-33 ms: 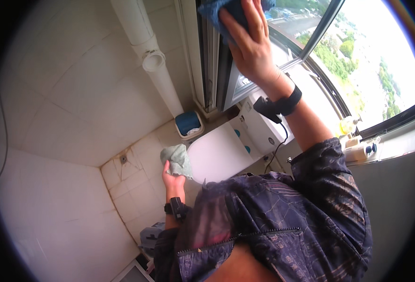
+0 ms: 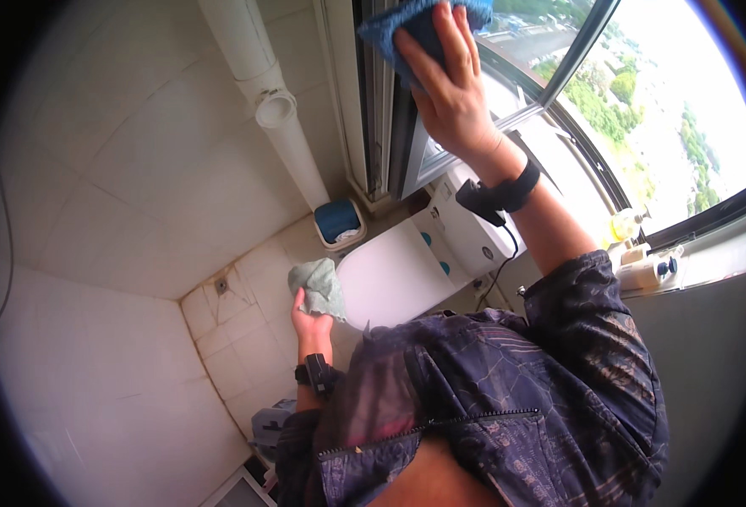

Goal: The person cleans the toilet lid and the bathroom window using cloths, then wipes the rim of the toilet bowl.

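At the top of the view my right hand (image 2: 457, 106) presses a blue cloth (image 2: 386, 32) against the glass of an opened window sash (image 2: 529, 51). Its fingers lie stretched over the cloth, which shows on both sides of them. Lower down, my left hand (image 2: 312, 328) holds a crumpled pale green cloth (image 2: 315, 280), with the thumb in sight and the other fingers mostly hidden under the fabric. That cloth hangs in front of the toilet's rounded end, well below the window.
Below me stands a white toilet (image 2: 394, 275) with its lid down. A small bin (image 2: 339, 223) with a blue liner is beside it. A white pipe (image 2: 284, 127) runs down the tiled wall. Bottles (image 2: 647, 272) stand on the sill at the right.
My right hand and the blue cloth have shifted slightly downward on the glass. My left hand stays where it was with the pale green cloth.
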`<act>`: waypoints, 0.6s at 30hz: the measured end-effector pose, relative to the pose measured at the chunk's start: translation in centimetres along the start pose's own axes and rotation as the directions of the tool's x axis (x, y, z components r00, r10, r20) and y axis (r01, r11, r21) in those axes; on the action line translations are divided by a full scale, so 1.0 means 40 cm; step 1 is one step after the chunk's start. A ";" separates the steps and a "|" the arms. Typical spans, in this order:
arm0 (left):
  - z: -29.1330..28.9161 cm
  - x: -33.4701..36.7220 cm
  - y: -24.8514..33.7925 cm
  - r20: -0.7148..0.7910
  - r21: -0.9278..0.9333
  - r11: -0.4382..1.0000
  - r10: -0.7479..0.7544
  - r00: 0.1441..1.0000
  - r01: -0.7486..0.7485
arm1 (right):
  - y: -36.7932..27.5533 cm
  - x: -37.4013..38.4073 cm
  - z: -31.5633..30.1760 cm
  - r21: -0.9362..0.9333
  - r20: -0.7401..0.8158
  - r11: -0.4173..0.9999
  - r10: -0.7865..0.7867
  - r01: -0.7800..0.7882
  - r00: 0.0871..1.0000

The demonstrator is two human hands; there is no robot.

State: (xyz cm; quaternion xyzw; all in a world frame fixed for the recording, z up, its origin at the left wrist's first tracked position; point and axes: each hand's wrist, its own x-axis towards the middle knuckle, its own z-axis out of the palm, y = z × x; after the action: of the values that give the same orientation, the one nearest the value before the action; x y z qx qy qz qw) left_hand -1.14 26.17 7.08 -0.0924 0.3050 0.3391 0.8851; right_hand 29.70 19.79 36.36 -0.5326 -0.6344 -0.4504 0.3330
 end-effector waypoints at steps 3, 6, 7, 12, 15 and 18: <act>0.015 0.002 -0.009 -0.005 0.004 1.000 -0.015 1.000 0.015 | -0.024 -0.073 0.003 -0.018 -0.003 0.996 0.093 -0.093 0.996; 0.015 0.004 -0.003 0.004 -0.008 0.999 -0.031 0.999 0.032 | -0.040 -0.151 0.021 -0.042 0.065 0.993 0.112 -0.109 0.992; 0.014 0.006 -0.005 0.009 -0.013 0.999 -0.040 0.999 0.040 | -0.041 -0.178 0.029 -0.023 0.060 0.993 0.117 -0.116 0.991; 0.000 0.010 0.002 0.001 -0.019 0.999 -0.033 0.999 0.033 | -0.066 -0.295 0.044 -0.045 0.152 0.991 0.129 -0.124 0.980; 0.004 0.005 0.002 -0.006 -0.011 1.000 -0.024 1.000 0.024 | -0.072 -0.361 0.043 -0.040 0.271 0.993 0.118 -0.112 0.955; -0.001 0.008 0.003 -0.002 -0.006 1.000 -0.031 1.000 0.031 | -0.065 -0.430 0.050 -0.035 0.306 0.997 0.079 -0.071 0.949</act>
State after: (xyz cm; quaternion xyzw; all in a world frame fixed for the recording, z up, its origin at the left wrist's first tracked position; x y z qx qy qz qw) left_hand -1.04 26.43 6.87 -0.1000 0.3037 0.3263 0.8895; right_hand 30.90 15.10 19.52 -0.6237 -0.6524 -0.3567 0.2411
